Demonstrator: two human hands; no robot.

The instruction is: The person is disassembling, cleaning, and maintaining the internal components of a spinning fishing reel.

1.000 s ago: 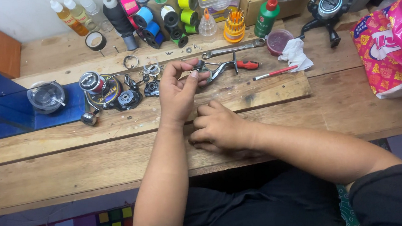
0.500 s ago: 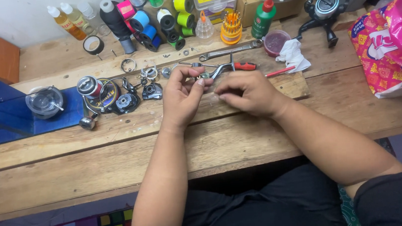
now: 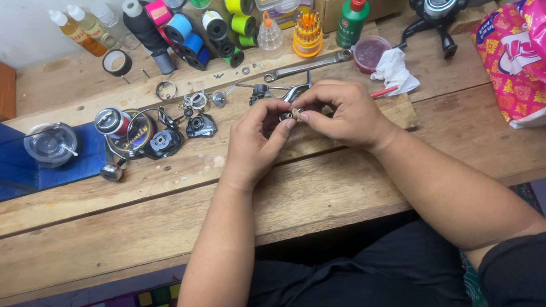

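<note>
Both grips were pinched shut on one small metal reel part, left hand and right hand meeting above the bench, apparently mid-fitting, needing fine fingertip alignment.

Right hand lifted off the near part of the wooden bench, brought up toward the far edge, now met fingertip to fingertip with left hand. Small metal part now pinched between both, formerly in left alone.
</note>
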